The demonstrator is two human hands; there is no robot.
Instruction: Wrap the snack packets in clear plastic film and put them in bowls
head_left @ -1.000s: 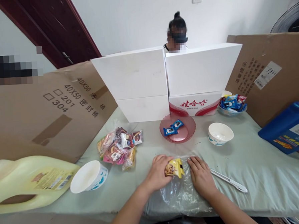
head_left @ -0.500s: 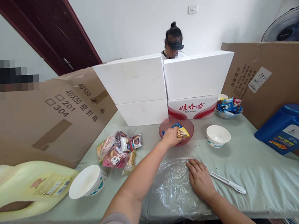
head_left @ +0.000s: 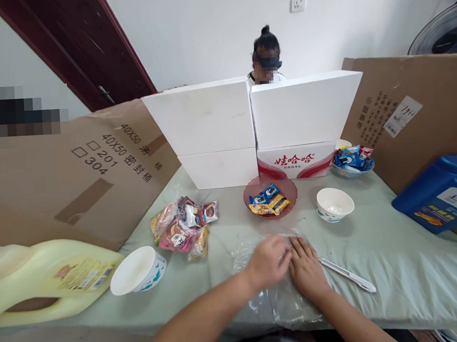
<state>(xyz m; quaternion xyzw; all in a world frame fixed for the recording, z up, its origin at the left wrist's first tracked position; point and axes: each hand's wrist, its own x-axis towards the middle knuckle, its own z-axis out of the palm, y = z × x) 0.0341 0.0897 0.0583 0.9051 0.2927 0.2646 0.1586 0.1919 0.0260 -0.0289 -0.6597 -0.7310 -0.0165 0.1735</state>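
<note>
My left hand (head_left: 269,262) and my right hand (head_left: 306,269) rest side by side on a clear plastic bag (head_left: 275,296) spread near the table's front edge. The left hand's fingers curl down onto the plastic; whether it pinches the bag is unclear. The right hand lies flat with fingers stretched out. Beyond them a pink plate (head_left: 289,187) holds two blue snack packets and a yellow snack packet (head_left: 276,204).
A pile of snack packets (head_left: 181,227) lies left of the plate. White bowls (head_left: 137,270) (head_left: 335,204) stand left and right. White tongs (head_left: 347,275) lie by my right hand. Yellow jug (head_left: 46,280) left, blue container (head_left: 440,193) right, cardboard and white boxes behind; a person sits beyond.
My left hand carried the yellow packet from the plastic bag to the pink plate, left it there, and came back beside my right hand, which stayed on the bag.
</note>
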